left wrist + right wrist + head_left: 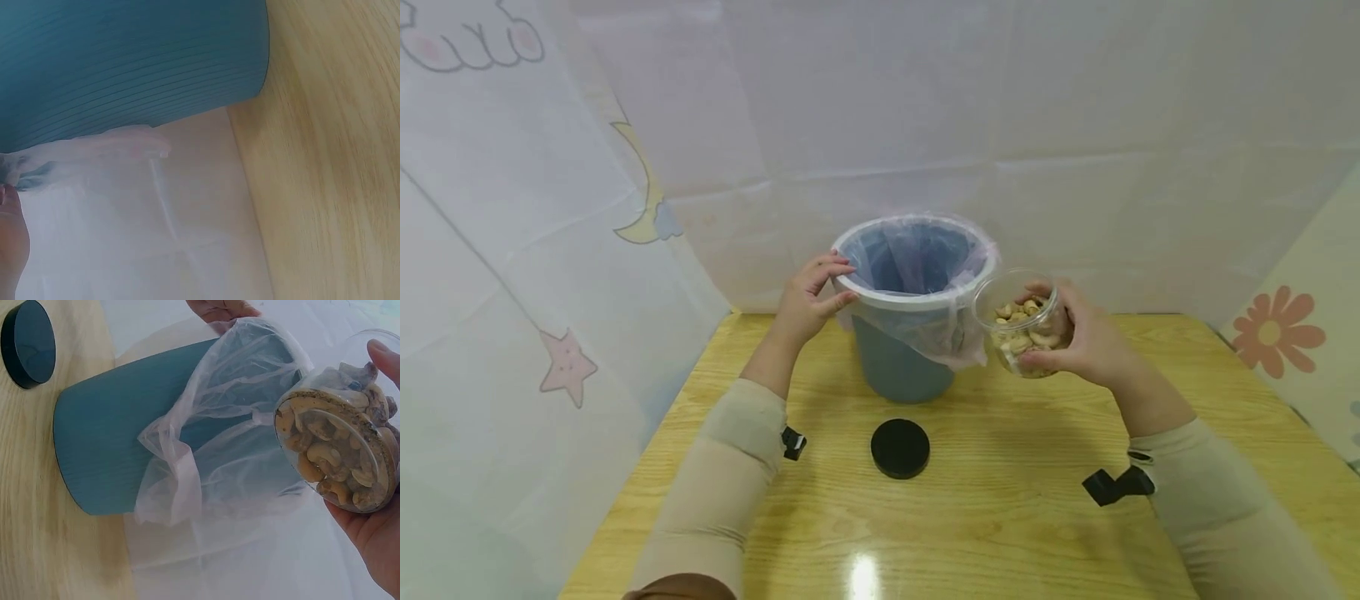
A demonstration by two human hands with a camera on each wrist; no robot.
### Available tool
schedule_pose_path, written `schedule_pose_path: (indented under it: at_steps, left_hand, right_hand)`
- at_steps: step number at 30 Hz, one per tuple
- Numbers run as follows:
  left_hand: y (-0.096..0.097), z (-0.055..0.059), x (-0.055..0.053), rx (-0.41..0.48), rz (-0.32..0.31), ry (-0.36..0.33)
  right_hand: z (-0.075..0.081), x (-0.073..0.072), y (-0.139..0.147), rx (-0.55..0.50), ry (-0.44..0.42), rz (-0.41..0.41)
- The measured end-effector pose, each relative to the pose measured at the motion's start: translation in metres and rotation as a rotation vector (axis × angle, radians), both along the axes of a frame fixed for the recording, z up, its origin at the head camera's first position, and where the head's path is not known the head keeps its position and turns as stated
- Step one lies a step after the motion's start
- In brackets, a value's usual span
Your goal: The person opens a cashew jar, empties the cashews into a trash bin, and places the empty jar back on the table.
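A blue-grey trash bin (902,358) with a white rim stands upright on the table, lined with a thin pinkish plastic bag (936,333) folded over the rim. My left hand (808,298) holds the rim at its left side, fingers over the top and thumb lower on the near side. My right hand (1086,337) grips a clear, lidless jar (337,440) of cashews (1033,333). That jar is raised just right of the bin, its mouth tilted toward the bin. A round black lid (900,448) lies on the table in front of the bin.
The wooden table (1000,517) reaches back to a pale cloth backdrop (880,100). Printed cloth with a star and a moon hangs at the left. A flower print shows at the right.
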State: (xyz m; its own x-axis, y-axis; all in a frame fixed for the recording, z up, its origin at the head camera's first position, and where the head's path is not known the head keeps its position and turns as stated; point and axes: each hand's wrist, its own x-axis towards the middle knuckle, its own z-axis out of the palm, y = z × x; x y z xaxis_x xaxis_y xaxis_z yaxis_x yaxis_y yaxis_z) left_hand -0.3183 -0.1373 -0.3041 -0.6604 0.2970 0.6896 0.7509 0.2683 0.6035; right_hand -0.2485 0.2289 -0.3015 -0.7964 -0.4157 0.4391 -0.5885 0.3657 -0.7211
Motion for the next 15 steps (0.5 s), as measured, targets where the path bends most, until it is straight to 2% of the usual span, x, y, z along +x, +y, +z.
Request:
schedule_pose_path:
  at_steps: [7, 10, 15]
  left_hand:
    - [0.005, -0.001, -0.003, 0.007, -0.015, 0.037]
    - [0.006, -0.002, -0.002, 0.020, -0.011, 0.043]
    - [0.006, -0.002, -0.002, 0.058, -0.020, 0.011]
  right_hand:
    - [0.013, -0.009, 0.015, 0.083, 0.061, -0.170]
    - [0.020, -0.013, 0.019, 0.138, 0.040, -0.243]
    - [0.031, -0.024, 0.022, 0.249, -0.029, -0.336]
